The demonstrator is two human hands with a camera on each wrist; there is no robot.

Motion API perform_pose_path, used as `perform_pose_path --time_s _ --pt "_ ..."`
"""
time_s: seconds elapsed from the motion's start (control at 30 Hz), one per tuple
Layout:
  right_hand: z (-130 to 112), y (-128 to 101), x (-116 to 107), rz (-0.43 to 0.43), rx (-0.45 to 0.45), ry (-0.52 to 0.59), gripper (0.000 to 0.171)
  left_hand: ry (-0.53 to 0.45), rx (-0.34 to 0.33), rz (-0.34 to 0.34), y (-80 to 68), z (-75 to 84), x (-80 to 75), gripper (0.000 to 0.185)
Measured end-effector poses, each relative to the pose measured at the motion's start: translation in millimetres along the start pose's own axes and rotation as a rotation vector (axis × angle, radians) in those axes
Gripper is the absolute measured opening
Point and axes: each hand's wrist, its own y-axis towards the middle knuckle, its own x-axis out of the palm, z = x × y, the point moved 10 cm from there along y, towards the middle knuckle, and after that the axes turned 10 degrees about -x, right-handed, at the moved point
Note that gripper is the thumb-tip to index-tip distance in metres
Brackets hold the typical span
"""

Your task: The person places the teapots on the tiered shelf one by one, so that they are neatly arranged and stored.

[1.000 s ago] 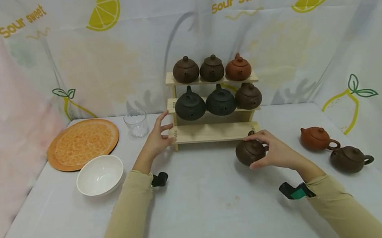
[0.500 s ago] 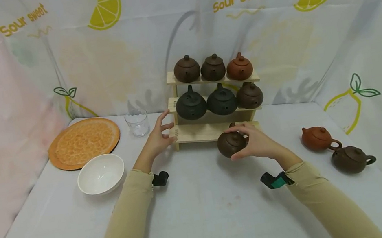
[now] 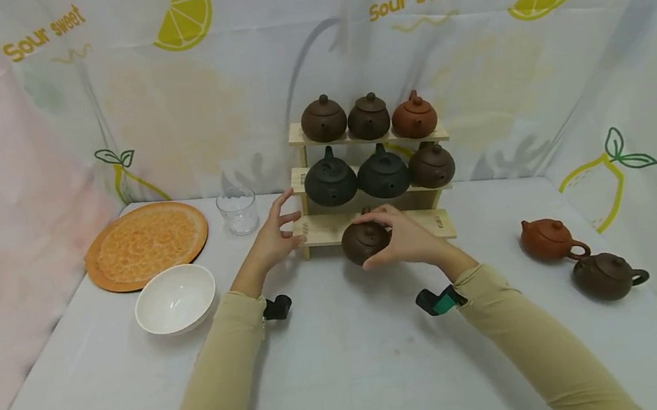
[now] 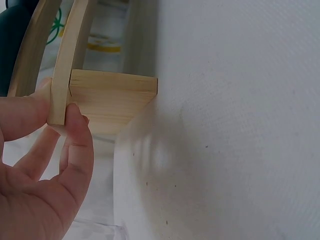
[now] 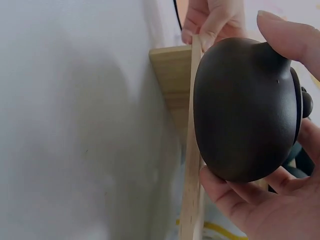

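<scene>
My right hand (image 3: 406, 239) grips a dark brown teapot (image 3: 363, 244) from the side, thumb and fingers around its round body. In the right wrist view the teapot (image 5: 245, 110) is level with the front edge of the lowest board; whether it touches is hard to tell. My left hand (image 3: 271, 245) is at the left end of the three-tier wooden shelf (image 3: 321, 229). The left wrist view has thumb and fingers pinching the end of a shelf board (image 4: 62, 85). Three brown and reddish teapots (image 3: 368, 117) fill the top tier; two dark green teapots (image 3: 330, 180) and a brown teapot (image 3: 432, 167) fill the middle.
An orange-red teapot (image 3: 547, 241) and a brown teapot (image 3: 607, 277) stand at the right. Left of the shelf are a clear glass (image 3: 238, 211), a white bowl (image 3: 175, 300) and a round orange patterned mat (image 3: 146, 243). Printed cloth (image 3: 259, 81) hangs behind.
My right hand has carried the brown teapot leftward and slightly back, from the shelf's right end to before its lowest board. The left hand has stayed at the shelf's left end.
</scene>
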Motion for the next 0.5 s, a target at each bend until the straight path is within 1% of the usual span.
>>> perform_pose_path --time_s 0.07,0.3,0.5 --pt "-1 5 2 0.001 0.0 0.01 0.075 0.004 0.0 0.002 -3.8 3.8 -0.1 0.086" --pt "1 18 7 -0.006 0.019 0.018 0.076 0.0 0.029 0.03 18.9 -21.3 -0.7 0.09" --pt "2 25 10 -0.004 0.018 0.015 0.076 -0.003 0.02 0.027 19.1 -22.8 -0.7 0.091"
